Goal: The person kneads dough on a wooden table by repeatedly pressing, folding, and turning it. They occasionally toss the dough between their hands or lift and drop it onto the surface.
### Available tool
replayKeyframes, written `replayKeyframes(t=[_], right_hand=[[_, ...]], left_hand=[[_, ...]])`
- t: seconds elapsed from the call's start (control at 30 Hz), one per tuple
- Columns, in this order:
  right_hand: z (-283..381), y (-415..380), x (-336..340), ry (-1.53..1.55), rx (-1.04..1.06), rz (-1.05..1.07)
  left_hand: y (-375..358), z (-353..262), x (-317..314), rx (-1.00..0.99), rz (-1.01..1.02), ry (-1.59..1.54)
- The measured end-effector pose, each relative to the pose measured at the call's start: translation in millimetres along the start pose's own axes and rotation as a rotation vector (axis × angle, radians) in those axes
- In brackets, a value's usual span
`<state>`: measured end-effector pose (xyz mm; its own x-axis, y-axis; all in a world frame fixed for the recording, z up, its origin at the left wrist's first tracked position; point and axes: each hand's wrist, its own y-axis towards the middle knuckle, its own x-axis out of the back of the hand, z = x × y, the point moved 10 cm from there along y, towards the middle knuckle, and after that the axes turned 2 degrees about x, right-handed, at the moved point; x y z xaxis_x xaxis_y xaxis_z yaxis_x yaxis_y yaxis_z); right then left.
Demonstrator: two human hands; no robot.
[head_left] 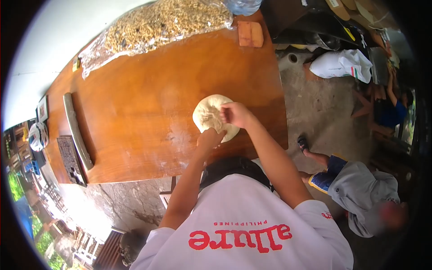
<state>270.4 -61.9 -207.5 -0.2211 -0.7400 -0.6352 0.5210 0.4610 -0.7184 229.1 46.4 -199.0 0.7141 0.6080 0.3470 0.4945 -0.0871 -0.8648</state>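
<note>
Dough [211,114] on table [148,103], near the near edge; bag of grain [157,24] at far end; long bar [77,130] along left side.

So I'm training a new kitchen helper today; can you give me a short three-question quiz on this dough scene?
1. True or false: both hands touch the dough.
2. What lies at the far end of the wooden table? A) a clear bag of grain B) a stack of plates C) a kettle
3. Which hand is on the dough's top, farther from the person?

Key
1. True: the left hand is at its near edge, the right hand on top.
2. A: the bag of grain.
3. The right hand.
</note>
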Motion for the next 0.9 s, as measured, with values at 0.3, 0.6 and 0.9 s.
replayKeyframes(t=[0.3,0.6,0.9], right_hand=[[10,-140,147,0.462,0.427,-0.348],[-29,-48,49,-0.133,-0.049,-0.049],[-1,-13,11,-1.421,0.196,-0.681]], left_hand=[[33,-52,-49,-0.015,0.454,-0.208],[31,-47,-52,-0.097,0.7,-0.494],[2,30,103,-0.352,-0.53,-0.505]])
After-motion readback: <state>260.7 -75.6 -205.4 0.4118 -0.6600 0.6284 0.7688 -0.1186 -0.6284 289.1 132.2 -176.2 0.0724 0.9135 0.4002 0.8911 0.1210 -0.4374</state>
